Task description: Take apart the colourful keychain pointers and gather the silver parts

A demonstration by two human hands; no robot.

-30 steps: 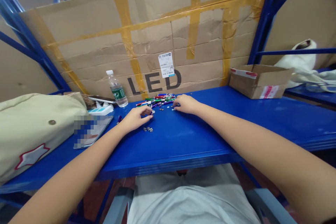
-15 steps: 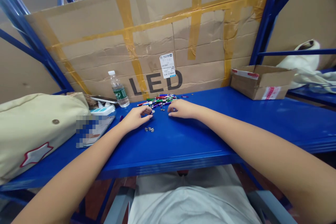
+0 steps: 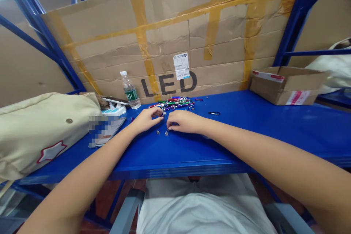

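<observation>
My left hand (image 3: 149,120) is curled over the blue tabletop, its thumb and fingertips round a small blue and silver piece (image 3: 164,113), mostly hidden by the fingers. Close on its right, my right hand (image 3: 183,121) points down with its fingers bent together. Those fingertips touch a small silver metal piece (image 3: 166,134) on the table. Another silver piece (image 3: 157,132) lies a little to the left. Just beyond both hands is a heap of slim coloured metal pieces (image 3: 175,102) in red, green, blue and purple. A dark blue carabiner-like loop (image 3: 214,113) lies beyond my right forearm.
A water bottle (image 3: 131,91), a phone (image 3: 116,100) and a white-and-blue packet (image 3: 113,110) stand or lie at back left. Nearer are a booklet (image 3: 109,131) and a cream bag (image 3: 52,131). An open cardboard box (image 3: 285,86) sits at right; a large cardboard sheet (image 3: 164,44) closes the back.
My right hand has come nearer and to the left, down to the small silver pieces. The dark blue loop now shows beyond my forearm. The view has shifted slightly.
</observation>
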